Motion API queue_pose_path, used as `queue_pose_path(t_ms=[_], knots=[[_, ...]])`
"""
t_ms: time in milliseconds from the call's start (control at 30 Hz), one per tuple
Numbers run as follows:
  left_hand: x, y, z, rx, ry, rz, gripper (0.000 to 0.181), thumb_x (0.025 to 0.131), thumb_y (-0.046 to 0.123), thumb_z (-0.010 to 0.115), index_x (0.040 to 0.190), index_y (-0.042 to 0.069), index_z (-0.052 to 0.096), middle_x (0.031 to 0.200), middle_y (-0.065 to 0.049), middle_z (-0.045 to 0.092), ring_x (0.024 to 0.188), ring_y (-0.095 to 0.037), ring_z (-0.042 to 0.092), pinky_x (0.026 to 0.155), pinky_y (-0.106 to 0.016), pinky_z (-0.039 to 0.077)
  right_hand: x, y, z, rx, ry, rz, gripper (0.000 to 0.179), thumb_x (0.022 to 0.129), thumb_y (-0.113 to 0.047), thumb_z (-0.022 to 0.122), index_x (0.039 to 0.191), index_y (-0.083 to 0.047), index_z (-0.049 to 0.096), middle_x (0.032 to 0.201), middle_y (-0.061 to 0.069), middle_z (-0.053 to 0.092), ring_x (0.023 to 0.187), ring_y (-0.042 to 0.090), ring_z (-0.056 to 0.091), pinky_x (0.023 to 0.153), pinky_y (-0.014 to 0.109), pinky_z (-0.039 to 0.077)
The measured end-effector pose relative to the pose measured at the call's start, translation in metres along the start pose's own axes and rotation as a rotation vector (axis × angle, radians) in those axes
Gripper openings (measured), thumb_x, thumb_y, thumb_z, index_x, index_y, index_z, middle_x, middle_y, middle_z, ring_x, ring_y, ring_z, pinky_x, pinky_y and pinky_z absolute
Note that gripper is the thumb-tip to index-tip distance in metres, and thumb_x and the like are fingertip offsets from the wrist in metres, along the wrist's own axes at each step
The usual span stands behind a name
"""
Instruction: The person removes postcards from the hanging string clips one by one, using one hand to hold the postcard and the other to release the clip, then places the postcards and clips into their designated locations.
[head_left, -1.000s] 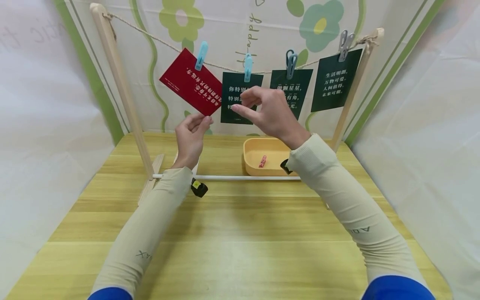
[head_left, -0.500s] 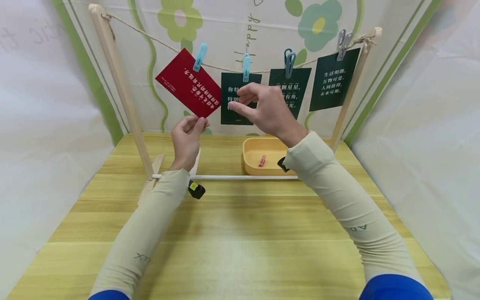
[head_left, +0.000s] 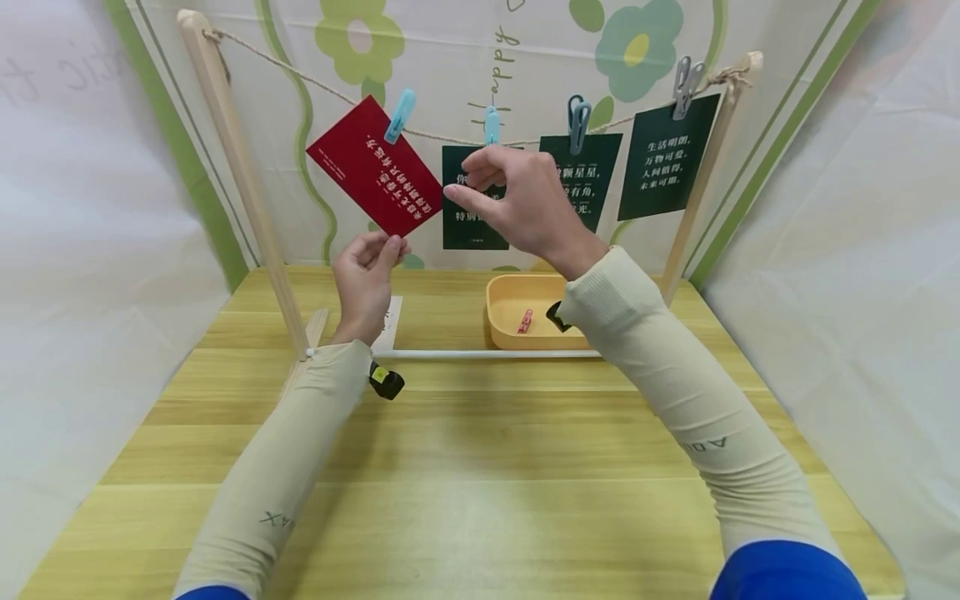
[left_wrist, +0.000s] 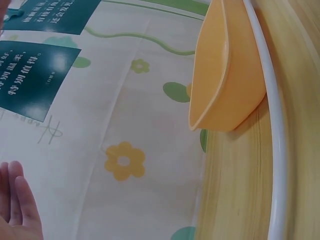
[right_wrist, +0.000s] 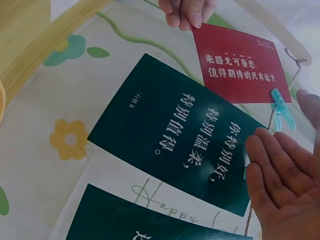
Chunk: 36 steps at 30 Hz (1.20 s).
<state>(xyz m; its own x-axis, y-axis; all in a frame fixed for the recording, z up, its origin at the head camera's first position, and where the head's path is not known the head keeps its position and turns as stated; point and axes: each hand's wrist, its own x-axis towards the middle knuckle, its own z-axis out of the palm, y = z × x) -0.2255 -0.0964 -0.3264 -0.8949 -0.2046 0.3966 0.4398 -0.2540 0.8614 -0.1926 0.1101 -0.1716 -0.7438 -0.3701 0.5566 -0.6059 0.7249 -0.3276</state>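
A red card (head_left: 375,171) hangs tilted on a twine line (head_left: 300,73), held by a light blue clothespin (head_left: 401,116). Its lower corner is pinched by my left hand (head_left: 365,279), thumb against fingers, as the right wrist view also shows at the card's edge. My right hand (head_left: 525,200) hovers before the second card, a dark green one (head_left: 474,225), with bent fingers and nothing between them. That green card hangs upright from another light blue clothespin (head_left: 492,125), and the hand hides part of its white lettering.
Two more green cards hang to the right, under a grey-blue clothespin (head_left: 578,125) and a grey clothespin (head_left: 686,87). Wooden posts (head_left: 240,167) carry the line. Behind a white rod (head_left: 450,355) stand a yellow tray (head_left: 506,340) with a pink clothespin (head_left: 526,321) and a pale card (head_left: 390,325).
My left hand has drawn slightly left and down, and the red card's lower corner has swung with it. My right hand has shifted a little left and up.
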Motion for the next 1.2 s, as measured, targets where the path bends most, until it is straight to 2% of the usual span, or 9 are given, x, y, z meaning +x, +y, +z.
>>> queue_pose_path(t_ms=[233, 467, 667, 867, 1200], knots=[[-0.003, 0.0, -0.001, -0.03, 0.005, -0.001, 0.012, 0.103, 0.014, 0.069, 0.109, 0.005, 0.071, 0.1, 0.0, 0.077, 0.096, -0.012, 0.076, 0.099, -0.032, 0.061, 0.011, -0.009, -0.003, 0.008, 0.004, 0.007, 0.046, 0.1, -0.038, 0.075, 0.13, -0.004, 0.07, 0.122, 0.01, 0.079, 0.111, 0.017, 0.076, 0.106, 0.03, 0.055], [-0.004, 0.002, -0.001, -0.052, 0.009, -0.018, 0.01, 0.103, 0.013, 0.068, 0.108, 0.005, 0.071, 0.099, 0.0, 0.077, 0.095, -0.012, 0.076, 0.093, -0.025, 0.061, 0.022, -0.02, -0.006, 0.007, 0.009, 0.003, 0.045, 0.1, -0.037, 0.074, 0.131, -0.004, 0.069, 0.124, 0.01, 0.077, 0.112, 0.016, 0.074, 0.107, 0.03, 0.055], [-0.004, 0.003, -0.001, -0.068, 0.008, -0.02, 0.009, 0.102, 0.012, 0.069, 0.107, 0.005, 0.071, 0.097, 0.002, 0.078, 0.094, -0.011, 0.076, 0.092, -0.023, 0.061, 0.031, -0.031, -0.01, -0.014, 0.011, 0.018, 0.046, 0.1, -0.038, 0.073, 0.133, -0.005, 0.068, 0.131, 0.008, 0.075, 0.117, 0.014, 0.073, 0.108, 0.024, 0.053], [-0.005, 0.004, -0.002, -0.061, 0.003, -0.036, 0.008, 0.103, 0.013, 0.068, 0.107, 0.006, 0.071, 0.099, 0.0, 0.078, 0.095, -0.011, 0.076, 0.094, -0.025, 0.061, 0.041, -0.04, -0.013, -0.059, -0.002, 0.041, 0.048, 0.101, -0.041, 0.071, 0.136, -0.008, 0.067, 0.134, 0.006, 0.074, 0.119, 0.012, 0.07, 0.105, 0.015, 0.05], [-0.006, 0.003, -0.002, -0.03, -0.031, -0.046, 0.015, 0.104, 0.015, 0.067, 0.112, 0.003, 0.069, 0.105, -0.004, 0.077, 0.1, -0.013, 0.076, 0.097, -0.027, 0.06, 0.059, -0.049, -0.019, -0.16, -0.041, 0.062, 0.053, 0.102, -0.044, 0.068, 0.141, -0.008, 0.065, 0.137, 0.005, 0.072, 0.121, 0.012, 0.068, 0.109, 0.014, 0.049]])
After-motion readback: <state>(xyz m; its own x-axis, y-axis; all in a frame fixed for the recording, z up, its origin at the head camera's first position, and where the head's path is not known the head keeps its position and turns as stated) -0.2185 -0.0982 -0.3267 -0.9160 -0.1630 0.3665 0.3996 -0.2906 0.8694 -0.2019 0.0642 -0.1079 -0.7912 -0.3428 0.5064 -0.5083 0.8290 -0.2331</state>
